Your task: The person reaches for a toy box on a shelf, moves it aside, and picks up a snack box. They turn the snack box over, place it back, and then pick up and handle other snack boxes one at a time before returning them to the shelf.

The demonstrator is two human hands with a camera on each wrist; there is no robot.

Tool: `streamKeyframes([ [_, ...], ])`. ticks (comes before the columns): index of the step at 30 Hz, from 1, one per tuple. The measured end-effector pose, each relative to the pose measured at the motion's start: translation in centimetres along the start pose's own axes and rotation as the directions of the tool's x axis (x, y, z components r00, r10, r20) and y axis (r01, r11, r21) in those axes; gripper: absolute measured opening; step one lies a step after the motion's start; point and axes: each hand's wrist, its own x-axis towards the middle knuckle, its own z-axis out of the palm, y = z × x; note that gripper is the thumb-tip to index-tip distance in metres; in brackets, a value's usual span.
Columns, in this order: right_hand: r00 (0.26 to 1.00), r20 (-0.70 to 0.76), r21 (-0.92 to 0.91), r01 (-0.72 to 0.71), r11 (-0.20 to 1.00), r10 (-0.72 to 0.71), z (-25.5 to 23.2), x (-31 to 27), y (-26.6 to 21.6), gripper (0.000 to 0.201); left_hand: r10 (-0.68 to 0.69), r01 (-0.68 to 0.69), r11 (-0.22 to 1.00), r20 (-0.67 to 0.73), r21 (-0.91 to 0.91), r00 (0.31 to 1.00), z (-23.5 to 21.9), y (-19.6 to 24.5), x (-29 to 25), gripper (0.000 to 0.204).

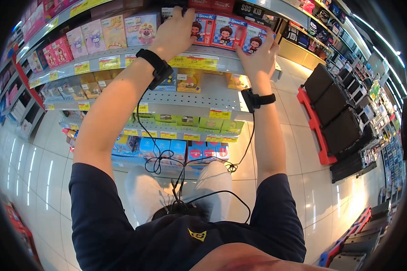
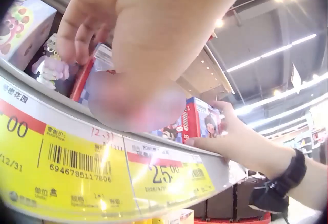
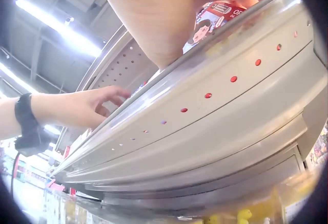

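Note:
Red-and-blue boxes with a cartoon figure stand in a row on the upper shelf; the middle box (image 1: pixel 226 32) faces out. My left hand (image 1: pixel 176 34) reaches over the left end of the row, its relaxed fingers beside a red-edged box (image 1: pixel 204 27); contact is unclear. In the left wrist view, those fingers hang bent near a dark box (image 2: pixel 51 73). My right hand (image 1: pixel 260 61) grips the right-end box (image 1: pixel 254 41), thumb on one side and fingers on the other. The right wrist view shows part of that box (image 3: pixel 202 29) behind the shelf lip.
Pastel boxes (image 1: pixel 115 32) stand to the left on the same shelf. Yellow price labels (image 1: pixel 194 61) line its edge. Lower shelves hold green boxes (image 1: pixel 210 123) and blue boxes (image 1: pixel 163 148). Black cases (image 1: pixel 332 106) stand on a red base at the right. Cables hang between the wrists.

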Motion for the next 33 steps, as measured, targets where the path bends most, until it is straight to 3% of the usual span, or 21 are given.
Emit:
streamKeyframes([
  [3,0.997,0.054,0.021,-0.062,0.998,0.061,0.0,0.3,-1.2,0.108,0.039,-0.033,0.992,-0.046,0.122,0.998,-0.9,1.7,-0.6,0.072],
  [5,0.998,0.041,0.008,-0.046,0.999,0.045,0.7,0.4,-1.1,0.106,0.362,-0.3,0.888,-0.127,0.348,0.923,-1.4,2.7,-1.0,0.059],
  [6,0.998,0.04,0.01,-0.052,0.999,0.052,1.0,0.4,-0.9,0.106,0.367,-0.306,0.886,-0.122,0.35,0.922,-1.2,2.9,-0.8,0.059],
  [8,1.0,0.008,0.028,-0.024,0.999,0.024,1.3,0.4,-0.6,0.106,0.337,-0.366,0.921,0.202,0.132,0.92,-0.7,3.0,-0.5,0.051],
  [12,1.0,-0.017,0.062,0.003,0.998,-0.001,1.5,0.1,-0.2,0.107,0.315,-0.351,0.927,0.237,0.131,0.919,0.0,3.0,-0.4,0.053],
  [15,0.991,-0.12,0.119,0.077,0.99,-0.062,1.8,0.1,0.7,0.104,0.308,-0.341,0.933,0.231,0.119,0.923,0.3,2.9,-0.5,0.057],
  [17,0.96,-0.219,0.139,0.208,0.968,-0.174,1.5,0.1,1.2,0.108,0.302,-0.34,0.934,0.272,0.106,0.914,0.2,2.9,-0.5,0.062],
  [24,0.923,-0.345,0.299,0.279,0.912,-0.169,-2.0,0.6,-1.1,0.115,0.233,-0.303,0.942,0.364,0.147,0.902,-0.6,3.6,-1.3,0.066],
  [28,0.952,-0.279,0.456,0.244,0.856,-0.123,-0.4,0.7,-2.1,0.116,0.232,-0.304,0.942,0.379,0.144,0.896,-0.6,3.4,-1.7,0.067],
  [33,0.937,-0.323,0.494,0.285,0.821,-0.131,1.2,0.5,-3.8,0.122,0.206,-0.293,0.942,0.401,0.167,0.893,-1.0,3.7,-2.0,0.068],
])
